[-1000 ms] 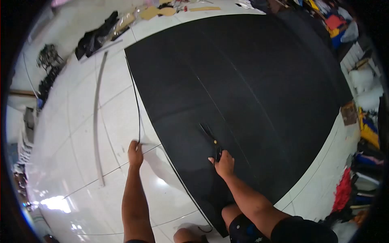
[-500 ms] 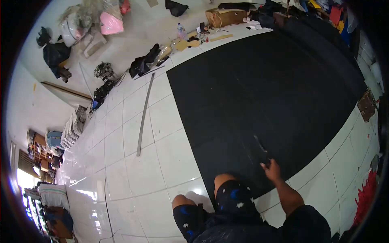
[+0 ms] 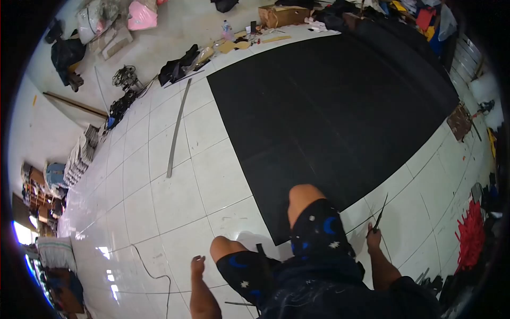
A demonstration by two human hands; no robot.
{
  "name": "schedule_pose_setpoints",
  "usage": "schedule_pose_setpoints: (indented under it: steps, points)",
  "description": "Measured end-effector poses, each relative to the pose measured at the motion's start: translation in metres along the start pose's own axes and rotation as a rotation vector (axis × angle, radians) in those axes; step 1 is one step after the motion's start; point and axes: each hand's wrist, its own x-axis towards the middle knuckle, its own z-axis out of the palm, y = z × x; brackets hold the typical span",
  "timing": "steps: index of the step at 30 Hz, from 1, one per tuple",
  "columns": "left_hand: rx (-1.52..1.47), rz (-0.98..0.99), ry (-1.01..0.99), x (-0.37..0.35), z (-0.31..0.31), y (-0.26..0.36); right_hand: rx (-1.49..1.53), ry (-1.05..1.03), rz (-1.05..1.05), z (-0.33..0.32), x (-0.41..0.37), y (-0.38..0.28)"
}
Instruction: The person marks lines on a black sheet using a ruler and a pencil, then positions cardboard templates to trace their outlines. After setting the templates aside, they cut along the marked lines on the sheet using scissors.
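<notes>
A large sheet of black material [image 3: 329, 117] lies flat on the white tiled floor, with a thick fold or roll along its far right side. My right hand [image 3: 374, 237] is closed round the handles of a pair of scissors [image 3: 380, 213], beyond the sheet's lower right edge, blades pointing up and apart. My left hand [image 3: 198, 264] hangs over the tiles left of my knees, its fingers curled, and I cannot make out anything in it. My knees stand at the sheet's near corner.
A long metal strip [image 3: 179, 127] lies on the tiles left of the sheet. A cardboard box [image 3: 284, 16] and scraps line the far edge. Red material [image 3: 470, 234] is at the right. A thin cable [image 3: 150, 272] runs across the near left floor.
My right hand has moved right with the scissors, from over the black sheet to over the tiles. My left hand has come into view. The view has shifted, and my knees have moved.
</notes>
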Motion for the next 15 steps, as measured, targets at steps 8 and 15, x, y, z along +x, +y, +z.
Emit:
schedule_pose_setpoints:
  steps: [8, 15]
  points:
    - [0.372, 0.020, -0.155, 0.029, 0.159, -0.016, -0.075, 0.034, -0.449, -0.100, 0.033, -0.150]
    - [0.418, -0.049, -0.138, -0.042, 0.152, 0.051, -0.562, -0.011, -0.645, -0.182, 0.007, -0.324]
